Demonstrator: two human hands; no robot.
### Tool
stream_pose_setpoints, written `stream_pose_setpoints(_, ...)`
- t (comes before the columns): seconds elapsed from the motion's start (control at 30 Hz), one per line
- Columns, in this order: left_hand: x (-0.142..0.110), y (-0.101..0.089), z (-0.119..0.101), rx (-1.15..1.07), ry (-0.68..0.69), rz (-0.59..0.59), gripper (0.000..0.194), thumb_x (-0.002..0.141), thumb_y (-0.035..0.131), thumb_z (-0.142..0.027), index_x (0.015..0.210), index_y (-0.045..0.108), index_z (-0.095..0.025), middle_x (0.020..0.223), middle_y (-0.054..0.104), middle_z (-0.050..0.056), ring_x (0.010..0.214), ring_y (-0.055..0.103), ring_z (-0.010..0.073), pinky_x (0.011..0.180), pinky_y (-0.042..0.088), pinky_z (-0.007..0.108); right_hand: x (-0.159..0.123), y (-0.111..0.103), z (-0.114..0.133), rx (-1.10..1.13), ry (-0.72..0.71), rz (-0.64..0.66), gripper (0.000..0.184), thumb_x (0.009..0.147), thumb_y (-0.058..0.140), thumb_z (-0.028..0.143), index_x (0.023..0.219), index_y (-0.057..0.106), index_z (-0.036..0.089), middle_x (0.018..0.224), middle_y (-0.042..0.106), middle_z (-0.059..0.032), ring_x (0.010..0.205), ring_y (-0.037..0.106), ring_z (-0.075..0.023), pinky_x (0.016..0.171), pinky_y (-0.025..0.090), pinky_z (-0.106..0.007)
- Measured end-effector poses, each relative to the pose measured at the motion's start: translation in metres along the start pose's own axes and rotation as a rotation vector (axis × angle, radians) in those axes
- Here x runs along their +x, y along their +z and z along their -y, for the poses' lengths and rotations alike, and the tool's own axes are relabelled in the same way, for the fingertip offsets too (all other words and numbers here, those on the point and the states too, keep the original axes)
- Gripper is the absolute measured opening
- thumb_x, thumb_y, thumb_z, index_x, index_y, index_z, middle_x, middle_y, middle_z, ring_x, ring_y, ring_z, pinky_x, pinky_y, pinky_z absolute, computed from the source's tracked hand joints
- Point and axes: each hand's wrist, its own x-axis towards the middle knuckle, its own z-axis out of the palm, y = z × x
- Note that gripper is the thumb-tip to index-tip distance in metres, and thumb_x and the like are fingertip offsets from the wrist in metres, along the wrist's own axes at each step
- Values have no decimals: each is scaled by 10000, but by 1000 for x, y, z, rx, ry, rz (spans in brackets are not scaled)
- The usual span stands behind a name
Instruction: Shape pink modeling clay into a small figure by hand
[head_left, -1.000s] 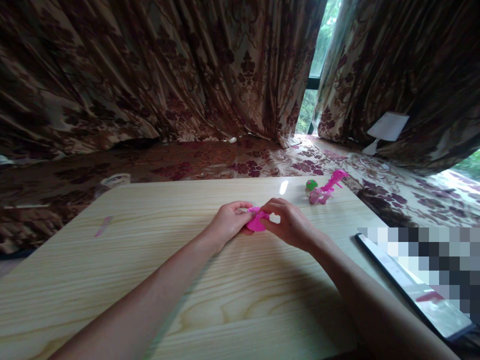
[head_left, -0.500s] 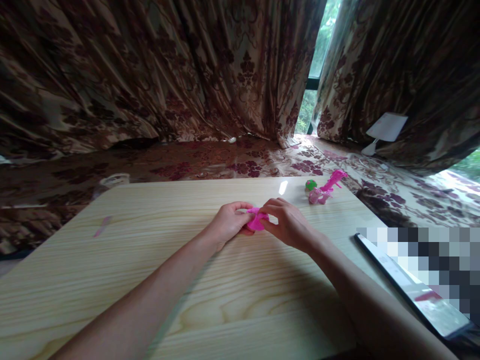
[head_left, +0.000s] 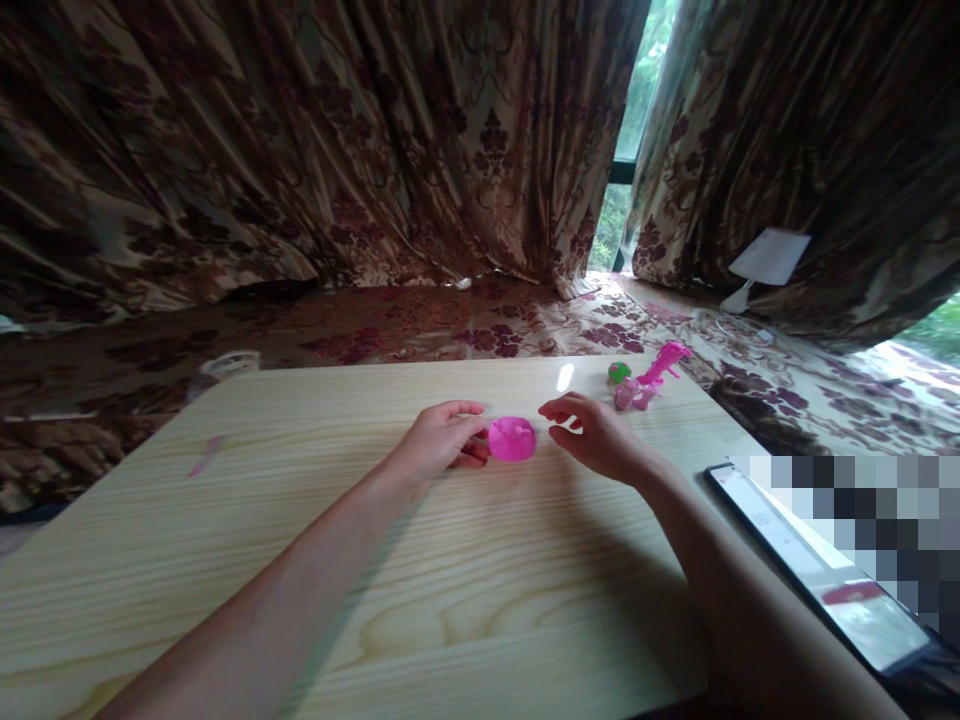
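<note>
A round bright pink plastic disc (head_left: pixel 512 438) lies on the pale wooden table (head_left: pixel 375 560), near its middle. My left hand (head_left: pixel 439 442) rests beside the disc, its fingertips curled onto the disc's left edge. My right hand (head_left: pixel 596 438) hovers just right of the disc, apart from it, fingers loosely curled and separated with nothing in them.
A small green piece (head_left: pixel 619 372) and pink toy parts (head_left: pixel 651 376) lie at the table's far right. A thin pink strip (head_left: pixel 204 455) lies at the left. A flat device (head_left: pixel 821 575) lies at the right edge. Patterned curtains (head_left: pixel 337 150) hang behind.
My right hand has let go of the pink disc and drawn back to the right. The disc now lies uncovered, with only my left fingers on it.
</note>
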Motion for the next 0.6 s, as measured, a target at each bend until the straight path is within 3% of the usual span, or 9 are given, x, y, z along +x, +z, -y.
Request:
stream_pose_setpoints(0.13,2,-15,11,329,364,-167,323,698,601,-259,1003,605,-156,820,662,55,695,627,151,679,509,296,-2,0,1,5,-10,46,283,754,563,165,1030,623,194,986,614,-58,855,588,-152,759,477,-299)
stream_pose_setpoints(0.2,0,-17,17,441,517,-109,439,692,606,-241,1125,569,-180,904,667,53,822,629,163,821,475,320,-5,-1,3,7,-7,99,395,732,605,201,1126,577,192,1033,604,-74,905,584,-174,807,472,-329)
stream_pose_setpoints(0.27,-4,-14,21,436,557,-2,607,695,603,-210,1280,444,-190,984,665,64,923,618,169,896,438,334,-9,-3,7,-3,-10,154,570,697,652,231,1241,492,186,1107,580,-102,970,571,-204,857,459,-366)
stream_pose_setpoints(0.33,-7,-9,23,409,573,31,726,683,614,-183,1355,339,-199,1053,649,79,977,605,172,924,420,342,-15,-8,12,-15,-15,184,688,681,670,240,1315,409,192,1182,545,-123,1024,555,-228,890,445,-391)
stream_pose_setpoints(0.47,-6,1,19,391,593,109,860,667,635,-165,1409,203,-207,1080,634,85,972,608,164,925,424,340,-39,-23,23,-26,-6,161,669,718,638,235,1335,382,223,1255,508,-125,1081,537,-249,931,424,-422)
stream_pose_setpoints(0.6,-1,4,14,405,590,106,876,664,643,-178,1410,187,-237,1148,576,78,982,605,150,941,412,330,-72,-36,30,-9,44,93,613,744,615,216,1319,406,249,1260,515,-109,1104,532,-248,954,415,-427)
